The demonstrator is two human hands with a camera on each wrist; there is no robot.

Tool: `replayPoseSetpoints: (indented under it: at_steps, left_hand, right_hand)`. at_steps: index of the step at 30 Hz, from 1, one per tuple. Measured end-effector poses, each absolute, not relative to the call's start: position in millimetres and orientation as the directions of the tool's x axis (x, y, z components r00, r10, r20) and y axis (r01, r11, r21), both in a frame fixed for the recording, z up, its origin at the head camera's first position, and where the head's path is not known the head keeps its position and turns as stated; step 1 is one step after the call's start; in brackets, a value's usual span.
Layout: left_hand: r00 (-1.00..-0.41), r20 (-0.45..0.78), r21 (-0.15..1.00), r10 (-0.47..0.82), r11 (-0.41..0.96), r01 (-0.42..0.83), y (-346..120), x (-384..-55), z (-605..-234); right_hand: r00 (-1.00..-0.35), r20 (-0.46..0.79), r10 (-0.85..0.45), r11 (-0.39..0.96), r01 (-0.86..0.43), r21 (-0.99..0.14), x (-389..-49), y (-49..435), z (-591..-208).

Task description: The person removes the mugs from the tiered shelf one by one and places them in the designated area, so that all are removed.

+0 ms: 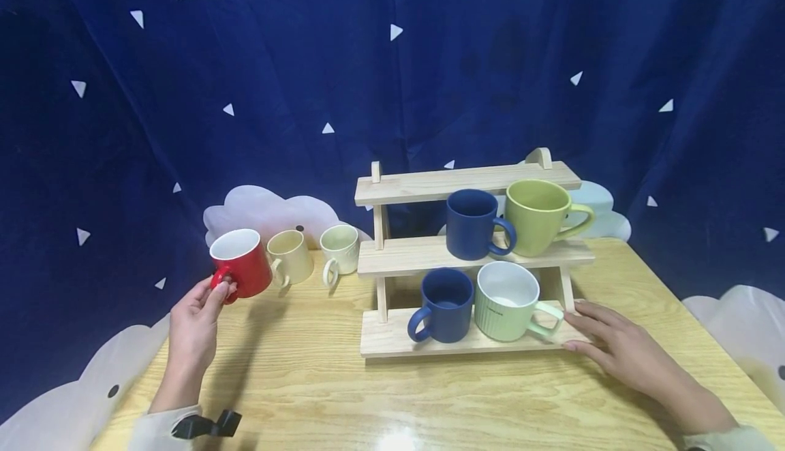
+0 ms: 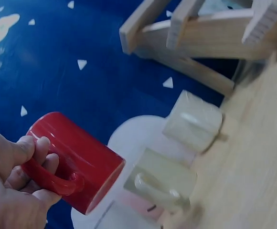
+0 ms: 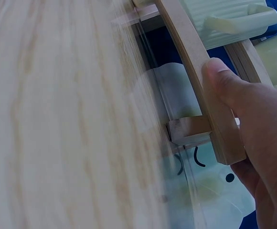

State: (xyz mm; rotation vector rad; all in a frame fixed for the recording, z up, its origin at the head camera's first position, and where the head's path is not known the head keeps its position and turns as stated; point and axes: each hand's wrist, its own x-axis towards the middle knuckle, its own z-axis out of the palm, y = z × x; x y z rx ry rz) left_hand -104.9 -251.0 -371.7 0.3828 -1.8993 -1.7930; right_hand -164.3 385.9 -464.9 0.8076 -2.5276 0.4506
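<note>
A red mug [image 1: 248, 267] with a white inside is held up by its handle in my left hand [image 1: 195, 325], above the table's left side. In the left wrist view, fingers and thumb curl round the handle of the red mug [image 2: 76, 162]. My right hand [image 1: 632, 349] grips the right end of the bottom board of a three-tier wooden shelf [image 1: 398, 335]. The right wrist view shows the thumb on the board [image 3: 196, 71], with the other fingers partly hidden behind it. Nearest this hand stands a pale green ribbed mug [image 1: 505, 308] on the bottom tier.
Beside the ribbed mug is a dark blue mug [image 1: 448, 308]. The middle tier bears another blue mug [image 1: 469, 226] and a yellow-green mug [image 1: 533, 219]. Left of the shelf, a cream-yellow mug [image 1: 294, 260] and a pale green mug [image 1: 341, 246] stand on the wooden table [image 1: 306, 383].
</note>
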Motion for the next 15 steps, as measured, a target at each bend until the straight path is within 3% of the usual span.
replayPoseSetpoints:
  at_steps: [15]
  left_hand:
    - [-0.777,0.193,0.981,-0.600,0.134,0.139,-285.3,-101.3,-404.7]
  right_hand:
    - [-0.742,0.485,-0.463,0.778,-0.602,-0.179,-164.4,385.8,-463.3]
